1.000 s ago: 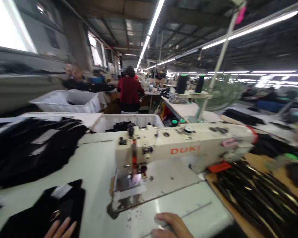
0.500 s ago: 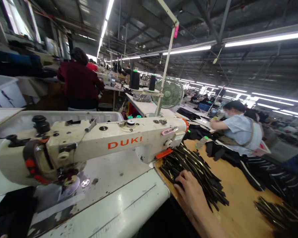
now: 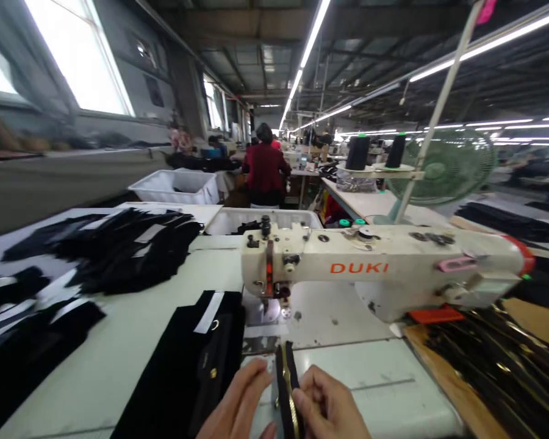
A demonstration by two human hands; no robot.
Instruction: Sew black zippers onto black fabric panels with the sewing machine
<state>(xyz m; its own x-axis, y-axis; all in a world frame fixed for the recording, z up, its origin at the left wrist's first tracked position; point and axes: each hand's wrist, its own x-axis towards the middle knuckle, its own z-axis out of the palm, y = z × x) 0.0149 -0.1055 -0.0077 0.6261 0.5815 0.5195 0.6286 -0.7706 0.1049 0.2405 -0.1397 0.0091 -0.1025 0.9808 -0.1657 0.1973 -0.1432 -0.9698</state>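
Observation:
A black zipper [image 3: 287,384] with gold teeth lies lengthwise over the front of the sewing machine table. My right hand [image 3: 332,402] pinches its right edge between thumb and bent fingers. On the other side, my left hand [image 3: 238,399] has its fingers stretched out and the thumb apart, close to the zipper's left edge. Beside that hand lies a black fabric piece [image 3: 183,360] with a white strip [image 3: 209,312] and gold-coloured fittings. Just beyond the zipper's far end stands the sewing machine [image 3: 311,259], its needle area lit.
Many gold-toothed zippers [image 3: 489,360] lie on a brown board [image 3: 432,372] at the right. Stacks of black fabric [image 3: 137,244] cover the left table. White bins [image 3: 176,183] stand behind it. A fan [image 3: 439,167] and thread cones [image 3: 357,152] rise beyond the machine; a person [image 3: 265,164] sits farther back.
The view has swung left. My right hand has come from the zipper pile to the machine's front with a zipper. My left hand has come into view beside it.

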